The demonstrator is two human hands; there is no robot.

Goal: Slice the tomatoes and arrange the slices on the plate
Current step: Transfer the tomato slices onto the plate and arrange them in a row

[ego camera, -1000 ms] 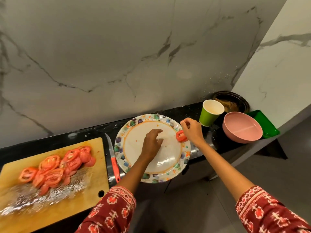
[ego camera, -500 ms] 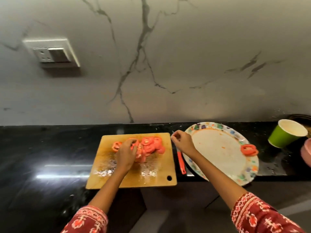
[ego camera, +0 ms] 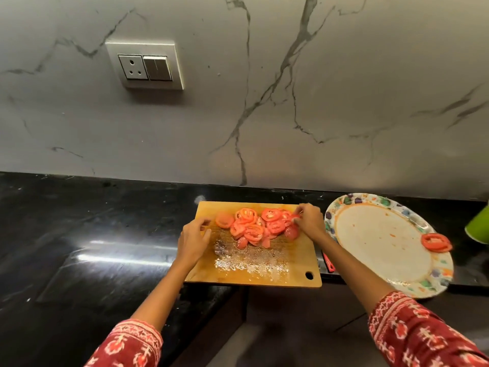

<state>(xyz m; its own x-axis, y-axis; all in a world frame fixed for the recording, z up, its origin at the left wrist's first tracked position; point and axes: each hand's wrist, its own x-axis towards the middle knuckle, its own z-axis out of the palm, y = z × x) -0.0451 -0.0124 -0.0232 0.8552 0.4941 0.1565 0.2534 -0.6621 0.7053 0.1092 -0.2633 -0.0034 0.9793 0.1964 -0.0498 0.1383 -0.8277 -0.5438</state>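
1. Head view: wooden cutting board (ego camera: 254, 271) on black worktop (ego camera: 92, 234), tomato slices (ego camera: 254, 226) heaped at its far end
2. Right hand (ego camera: 309, 223): grip pinching a slice at the heap's right edge
3. Left hand (ego camera: 194, 239): grip loosely curled, holding nothing, at board's left edge
4. Plate (ego camera: 370, 234) right of board, one slice (ego camera: 436, 242) on its rim

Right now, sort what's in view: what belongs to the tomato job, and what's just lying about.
Job:
tomato slices, heaped on the board
plate, one slice at its right rim
right hand, pinching a slice from the heap
left hand, empty, at the board's left edge
knife, between board and plate

Lying about:
green cup
wall socket
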